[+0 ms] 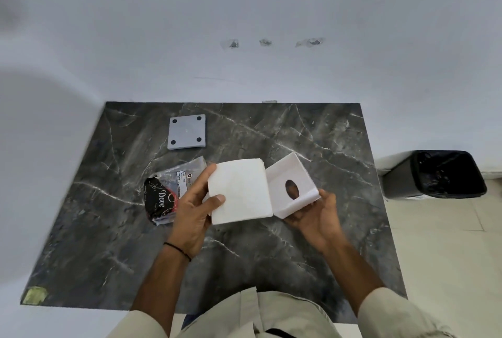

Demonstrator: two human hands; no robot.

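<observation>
Above the dark marble table (108, 229) my left hand (193, 210) grips a white stack of tissues (239, 191) by its left edge, thumb on top and fingers behind. Touching the stack's right edge is a white cover with an oval hole (288, 174), held from underneath by my right hand (317, 218). The cover is tilted up, its inside facing me. A finger shows through the oval hole.
A torn plastic wrapper with a black "Dove" label (165, 193) lies left of my left hand. A grey square plate with four dark holes (187, 132) sits farther back. A black bin (445, 174) stands on the floor to the right. The white wall borders the table's back and left.
</observation>
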